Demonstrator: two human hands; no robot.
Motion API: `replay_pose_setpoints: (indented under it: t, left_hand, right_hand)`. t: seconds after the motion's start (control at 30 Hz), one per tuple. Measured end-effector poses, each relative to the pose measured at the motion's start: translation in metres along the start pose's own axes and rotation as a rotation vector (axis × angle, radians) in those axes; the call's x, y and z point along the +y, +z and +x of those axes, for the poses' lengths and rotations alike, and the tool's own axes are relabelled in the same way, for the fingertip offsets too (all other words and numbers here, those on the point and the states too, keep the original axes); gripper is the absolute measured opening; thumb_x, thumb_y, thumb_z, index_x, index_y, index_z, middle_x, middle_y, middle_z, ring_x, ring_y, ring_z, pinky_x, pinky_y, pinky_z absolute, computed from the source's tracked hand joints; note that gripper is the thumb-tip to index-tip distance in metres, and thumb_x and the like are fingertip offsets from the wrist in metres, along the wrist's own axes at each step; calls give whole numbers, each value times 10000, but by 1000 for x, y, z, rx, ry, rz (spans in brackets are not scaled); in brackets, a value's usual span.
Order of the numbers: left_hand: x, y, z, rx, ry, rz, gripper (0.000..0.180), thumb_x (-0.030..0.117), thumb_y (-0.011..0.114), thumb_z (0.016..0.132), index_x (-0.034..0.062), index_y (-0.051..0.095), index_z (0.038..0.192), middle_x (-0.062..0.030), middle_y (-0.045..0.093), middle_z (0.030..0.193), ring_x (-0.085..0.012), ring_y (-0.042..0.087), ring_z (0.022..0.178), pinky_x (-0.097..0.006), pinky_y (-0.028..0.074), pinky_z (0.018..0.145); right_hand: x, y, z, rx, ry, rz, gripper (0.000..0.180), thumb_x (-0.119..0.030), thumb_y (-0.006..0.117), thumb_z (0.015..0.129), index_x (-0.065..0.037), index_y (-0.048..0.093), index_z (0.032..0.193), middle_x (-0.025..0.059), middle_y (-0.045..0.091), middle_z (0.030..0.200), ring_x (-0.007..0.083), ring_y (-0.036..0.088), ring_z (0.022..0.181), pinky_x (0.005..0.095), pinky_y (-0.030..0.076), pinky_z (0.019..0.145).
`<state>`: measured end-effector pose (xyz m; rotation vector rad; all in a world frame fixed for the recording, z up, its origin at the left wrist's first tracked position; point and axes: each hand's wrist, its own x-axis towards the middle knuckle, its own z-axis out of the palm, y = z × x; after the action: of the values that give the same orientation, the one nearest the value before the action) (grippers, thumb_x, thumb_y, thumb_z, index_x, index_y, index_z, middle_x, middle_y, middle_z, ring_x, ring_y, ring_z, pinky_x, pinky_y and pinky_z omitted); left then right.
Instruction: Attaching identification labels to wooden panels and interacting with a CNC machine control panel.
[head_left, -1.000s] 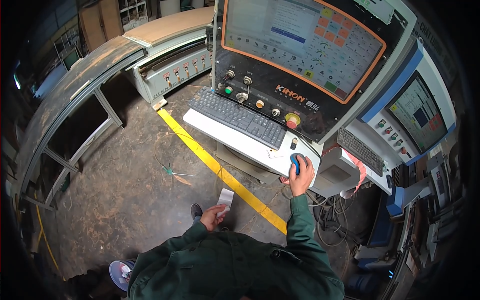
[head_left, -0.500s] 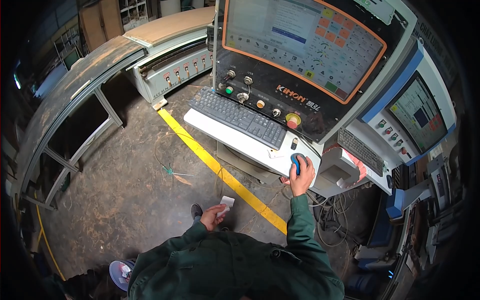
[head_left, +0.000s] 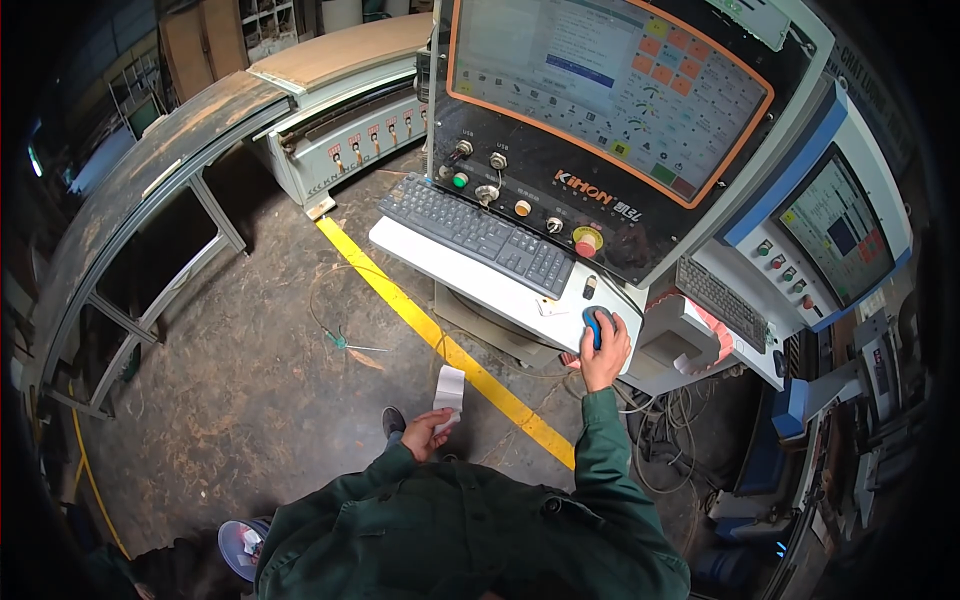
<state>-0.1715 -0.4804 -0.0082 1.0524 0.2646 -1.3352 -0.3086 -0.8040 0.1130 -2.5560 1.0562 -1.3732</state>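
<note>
My right hand rests over a blue and black computer mouse, fingers wrapped on it, at the right end of a white shelf. A black keyboard lies along that shelf, below a control panel with an orange-framed screen. Low in front of my body, my left hand pinches a folded strip of white paper, whose upper part stands out past the fingers. What is on the paper is too small to make out.
A red emergency stop button sits on the panel above the mouse. To the right stands a second console with its own keyboard. Loose cables lie below it. A yellow floor line crosses under the shelf; a long worktable curves at left.
The paper in my left hand has opened out longer and now points up toward the shelf. My right hand stays on the mouse.
</note>
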Motion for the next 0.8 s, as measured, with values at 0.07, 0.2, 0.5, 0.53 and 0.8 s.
replay_pose_setpoints:
  t: [0.07, 0.2, 0.5, 0.53, 0.8]
  left_hand:
    - [0, -1, -1, -1, 0, 1, 252, 146, 635, 871, 125, 656, 1121, -14, 663, 970, -125, 581, 750, -240, 476, 648]
    - [0, 0, -1, 5, 1, 8, 252, 151, 632, 874, 127, 655, 1124, -13, 662, 973, -125, 579, 750, -239, 475, 646]
    - [0, 0, -3, -3, 1, 15, 253, 161, 637, 873, 133, 655, 1124, -6, 661, 971, -119, 580, 759, -237, 474, 646]
    - [0, 1, -3, 7, 2, 20, 253, 163, 637, 874, 133, 655, 1124, -4, 660, 970, -118, 581, 761, -236, 474, 646]
    - [7, 5, -7, 16, 33, 0, 241, 159, 636, 875, 128, 655, 1113, -5, 661, 965, -112, 586, 755, -229, 471, 640]
  right_hand:
    - [-1, 0, 0, 0, -3, 2, 342, -182, 632, 800, -140, 620, 1139, 164, 535, 1204, 343, 521, 1069, 425, 389, 911]
    - [3, 2, -1, -12, 23, 22, 350, -202, 636, 799, -160, 624, 1146, 165, 520, 1230, 342, 507, 1082, 430, 368, 936]
    - [1, 0, -1, -21, 30, 17, 355, -209, 632, 800, -165, 620, 1152, 159, 516, 1237, 336, 502, 1090, 429, 365, 938]
    - [-2, -1, 0, -3, 15, 9, 353, -187, 637, 792, -152, 623, 1143, 162, 531, 1215, 339, 515, 1075, 425, 379, 923]
    - [-1, 1, 0, 6, -3, -3, 348, -169, 638, 788, -136, 624, 1134, 161, 547, 1191, 343, 527, 1064, 423, 391, 914]
